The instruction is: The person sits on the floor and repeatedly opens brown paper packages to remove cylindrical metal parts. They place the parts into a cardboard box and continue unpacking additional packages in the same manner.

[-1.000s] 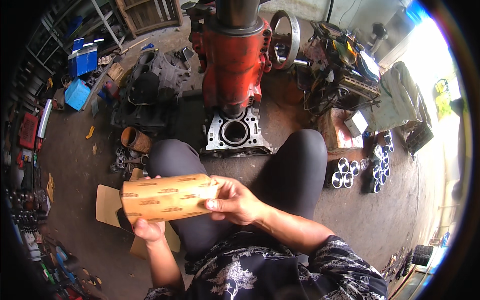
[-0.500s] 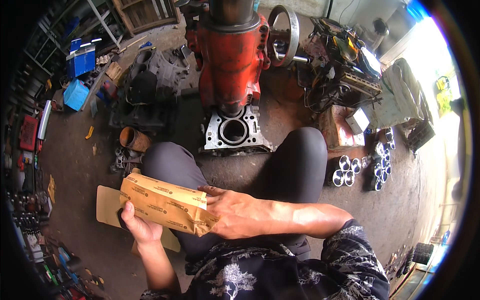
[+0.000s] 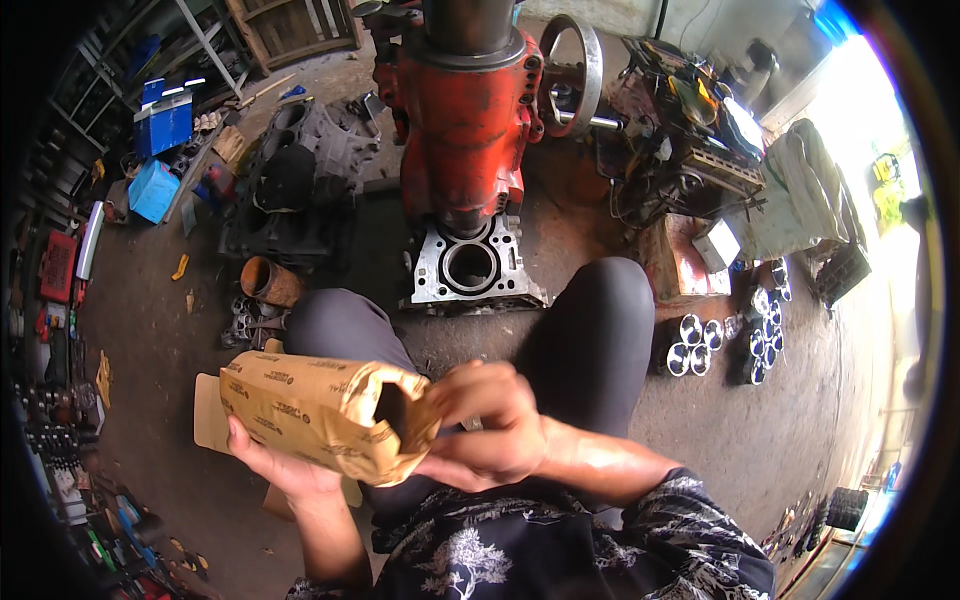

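My left hand (image 3: 290, 472) supports a brown paper-wrapped package (image 3: 290, 405) from below, thumb against its near side. Repeated dark print covers the paper. At the right end the wrapping gapes, with a dark hollow inside. There my right hand (image 3: 490, 425), slightly blurred, has its fingers curled at the crumpled paper edge. Behind the package a flat piece of brown cardboard (image 3: 208, 428) juts out to the left, and more of it shows below. Beyond my knees, a metal engine block (image 3: 430, 275) with a round bore lies under a red machine (image 3: 460, 130).
A handwheel (image 3: 588, 80) is on the machine's right side. Several shiny metal cylinders (image 3: 690, 345) stand on the floor to the right, near a worn box (image 3: 680, 265). To the left are a rusty cylinder sleeve (image 3: 270, 282), a dark engine casting (image 3: 290, 180) and blue boxes (image 3: 152, 190).
My right hand has pulled back from inside the package's right end to the paper edge. That end now stands open toward me, and the package has turned slightly.
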`<state>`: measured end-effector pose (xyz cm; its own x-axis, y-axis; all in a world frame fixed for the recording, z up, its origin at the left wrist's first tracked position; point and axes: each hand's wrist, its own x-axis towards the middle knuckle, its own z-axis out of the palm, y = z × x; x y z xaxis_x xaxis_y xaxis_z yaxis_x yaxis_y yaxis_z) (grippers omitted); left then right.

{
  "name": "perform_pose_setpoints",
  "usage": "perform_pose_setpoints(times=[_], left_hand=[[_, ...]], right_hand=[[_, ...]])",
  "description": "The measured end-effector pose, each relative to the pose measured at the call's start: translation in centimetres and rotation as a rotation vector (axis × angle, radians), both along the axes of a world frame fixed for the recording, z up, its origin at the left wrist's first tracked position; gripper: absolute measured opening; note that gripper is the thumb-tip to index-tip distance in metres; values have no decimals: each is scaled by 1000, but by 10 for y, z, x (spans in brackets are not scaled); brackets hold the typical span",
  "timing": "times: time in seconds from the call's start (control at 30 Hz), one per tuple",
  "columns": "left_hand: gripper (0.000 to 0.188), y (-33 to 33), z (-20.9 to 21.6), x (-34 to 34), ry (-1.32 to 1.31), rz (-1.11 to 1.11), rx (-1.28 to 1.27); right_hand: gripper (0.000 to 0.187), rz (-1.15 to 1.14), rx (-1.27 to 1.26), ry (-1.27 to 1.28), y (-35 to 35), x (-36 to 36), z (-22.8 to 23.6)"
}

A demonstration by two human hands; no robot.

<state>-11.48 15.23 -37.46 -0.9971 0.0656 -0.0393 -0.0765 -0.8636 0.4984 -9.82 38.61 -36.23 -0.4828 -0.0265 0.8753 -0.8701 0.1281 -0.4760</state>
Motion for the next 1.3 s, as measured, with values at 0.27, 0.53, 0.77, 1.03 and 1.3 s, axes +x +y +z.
perform_pose_setpoints(times=[0.27,0.53,0.77,1.03,1.3], left_hand=[[98,76,-25,33,491,174,-744],[72,71,-29,32,544,-24,-928],[53,78,-47,13,323,318,-1262],[23,72,-44,10,615,483,-1391],[33,55,-14,23,273,-607,-699]], right_hand=[[112,243,-1265,-801,-25,5,-26],[64,405,-1473,-992,1,-3,-40],[80,174,-1251,-850,8,-9,-25],[73,-25,-1292,-923,34,-17,-27],[67,20,-1225,-792,58,-18,-32]])
